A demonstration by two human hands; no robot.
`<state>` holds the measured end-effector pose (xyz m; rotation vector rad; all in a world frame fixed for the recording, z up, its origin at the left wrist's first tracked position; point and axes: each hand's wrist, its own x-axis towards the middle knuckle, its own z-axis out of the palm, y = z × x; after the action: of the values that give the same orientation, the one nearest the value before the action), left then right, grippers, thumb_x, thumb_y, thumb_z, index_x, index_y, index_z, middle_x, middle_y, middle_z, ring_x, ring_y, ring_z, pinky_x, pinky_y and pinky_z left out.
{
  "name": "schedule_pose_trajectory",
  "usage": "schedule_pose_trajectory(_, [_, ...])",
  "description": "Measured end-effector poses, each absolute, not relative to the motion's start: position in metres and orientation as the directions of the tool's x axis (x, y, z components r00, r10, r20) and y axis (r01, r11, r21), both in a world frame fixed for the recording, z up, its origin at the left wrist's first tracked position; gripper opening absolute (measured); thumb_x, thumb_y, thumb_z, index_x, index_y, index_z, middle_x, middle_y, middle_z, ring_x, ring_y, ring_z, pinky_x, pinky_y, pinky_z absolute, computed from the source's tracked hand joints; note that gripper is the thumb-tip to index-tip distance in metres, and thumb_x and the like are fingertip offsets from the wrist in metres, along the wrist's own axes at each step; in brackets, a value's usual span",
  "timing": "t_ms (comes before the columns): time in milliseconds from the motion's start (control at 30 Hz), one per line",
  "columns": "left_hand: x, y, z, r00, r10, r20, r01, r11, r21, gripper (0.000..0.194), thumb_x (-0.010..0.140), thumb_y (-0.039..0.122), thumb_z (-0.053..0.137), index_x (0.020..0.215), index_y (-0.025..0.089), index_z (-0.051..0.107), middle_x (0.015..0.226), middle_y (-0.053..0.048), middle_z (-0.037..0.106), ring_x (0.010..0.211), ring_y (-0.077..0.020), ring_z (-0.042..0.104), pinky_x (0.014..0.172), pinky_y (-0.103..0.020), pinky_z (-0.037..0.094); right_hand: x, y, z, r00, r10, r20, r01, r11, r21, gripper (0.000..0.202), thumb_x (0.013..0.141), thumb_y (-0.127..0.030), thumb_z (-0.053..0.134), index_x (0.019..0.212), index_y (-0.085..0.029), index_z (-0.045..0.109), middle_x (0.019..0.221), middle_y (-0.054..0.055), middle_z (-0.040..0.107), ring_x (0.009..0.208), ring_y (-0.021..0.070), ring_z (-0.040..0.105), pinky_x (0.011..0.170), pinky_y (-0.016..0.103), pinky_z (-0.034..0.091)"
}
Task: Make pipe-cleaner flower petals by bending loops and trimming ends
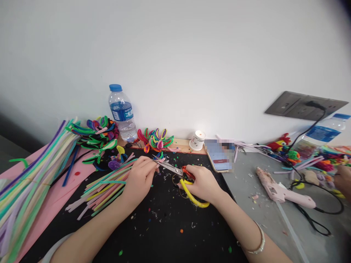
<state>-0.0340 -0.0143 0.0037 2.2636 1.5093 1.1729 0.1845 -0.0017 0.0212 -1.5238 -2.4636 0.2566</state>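
Observation:
My right hand point(201, 182) is closed round a pair of scissors point(174, 168) with a red and yellow handle. The blades point left, toward my left hand point(140, 179), and look slightly parted. My left fingers are pinched together at the blade tips, by a small pink piece of pipe cleaner point(161, 160). What lies inside that pinch is mostly hidden. Under and beside my left wrist lies a spread of pastel pipe cleaners point(106, 190) on the black mat point(164, 237), among scattered coloured scraps.
A big bundle of pipe cleaners point(33, 186) lies left. Along the wall stand a water bottle point(122, 115), colourful pipe-cleaner pieces point(157, 139), a paper cup point(197, 140) and a phone point(219, 159). A corded pink glue gun point(285, 193) lies right, near another person's hand point(343, 180).

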Motion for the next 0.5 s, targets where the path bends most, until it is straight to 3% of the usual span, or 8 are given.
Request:
schedule_pose_trajectory(300, [-0.04, -0.005, 0.006, 0.242, 0.913, 0.33, 0.494, -0.408, 0.767, 0.033, 0.089, 0.026, 0.037, 0.063, 0.018, 0.056, 0.076, -0.003, 0.059, 0.079, -0.0171, 0.054, 0.073, -0.028, 0.041, 0.19, 0.003, 0.022, -0.459, 0.882, 0.111, 0.833, 0.47, -0.291, 0.036, 0.068, -0.052, 0.061, 0.064, -0.02, 0.046, 0.06, -0.004, 0.046, 0.053, 0.01, 0.036, 0.05, 0.021, 0.019])
schedule_pose_trajectory(500, [-0.045, 0.001, 0.005, 0.377, 0.921, 0.099, 0.294, -0.221, 0.93, 0.036, 0.086, 0.038, 0.042, 0.062, 0.016, 0.058, 0.073, -0.002, 0.06, 0.068, -0.0143, 0.054, 0.065, -0.025, 0.043, 0.196, 0.006, 0.026, -0.501, 0.862, 0.077, 0.801, 0.496, -0.336, 0.035, 0.066, -0.049, 0.063, 0.062, -0.019, 0.047, 0.057, -0.006, 0.042, 0.052, 0.009, 0.031, 0.051, 0.02, 0.021])
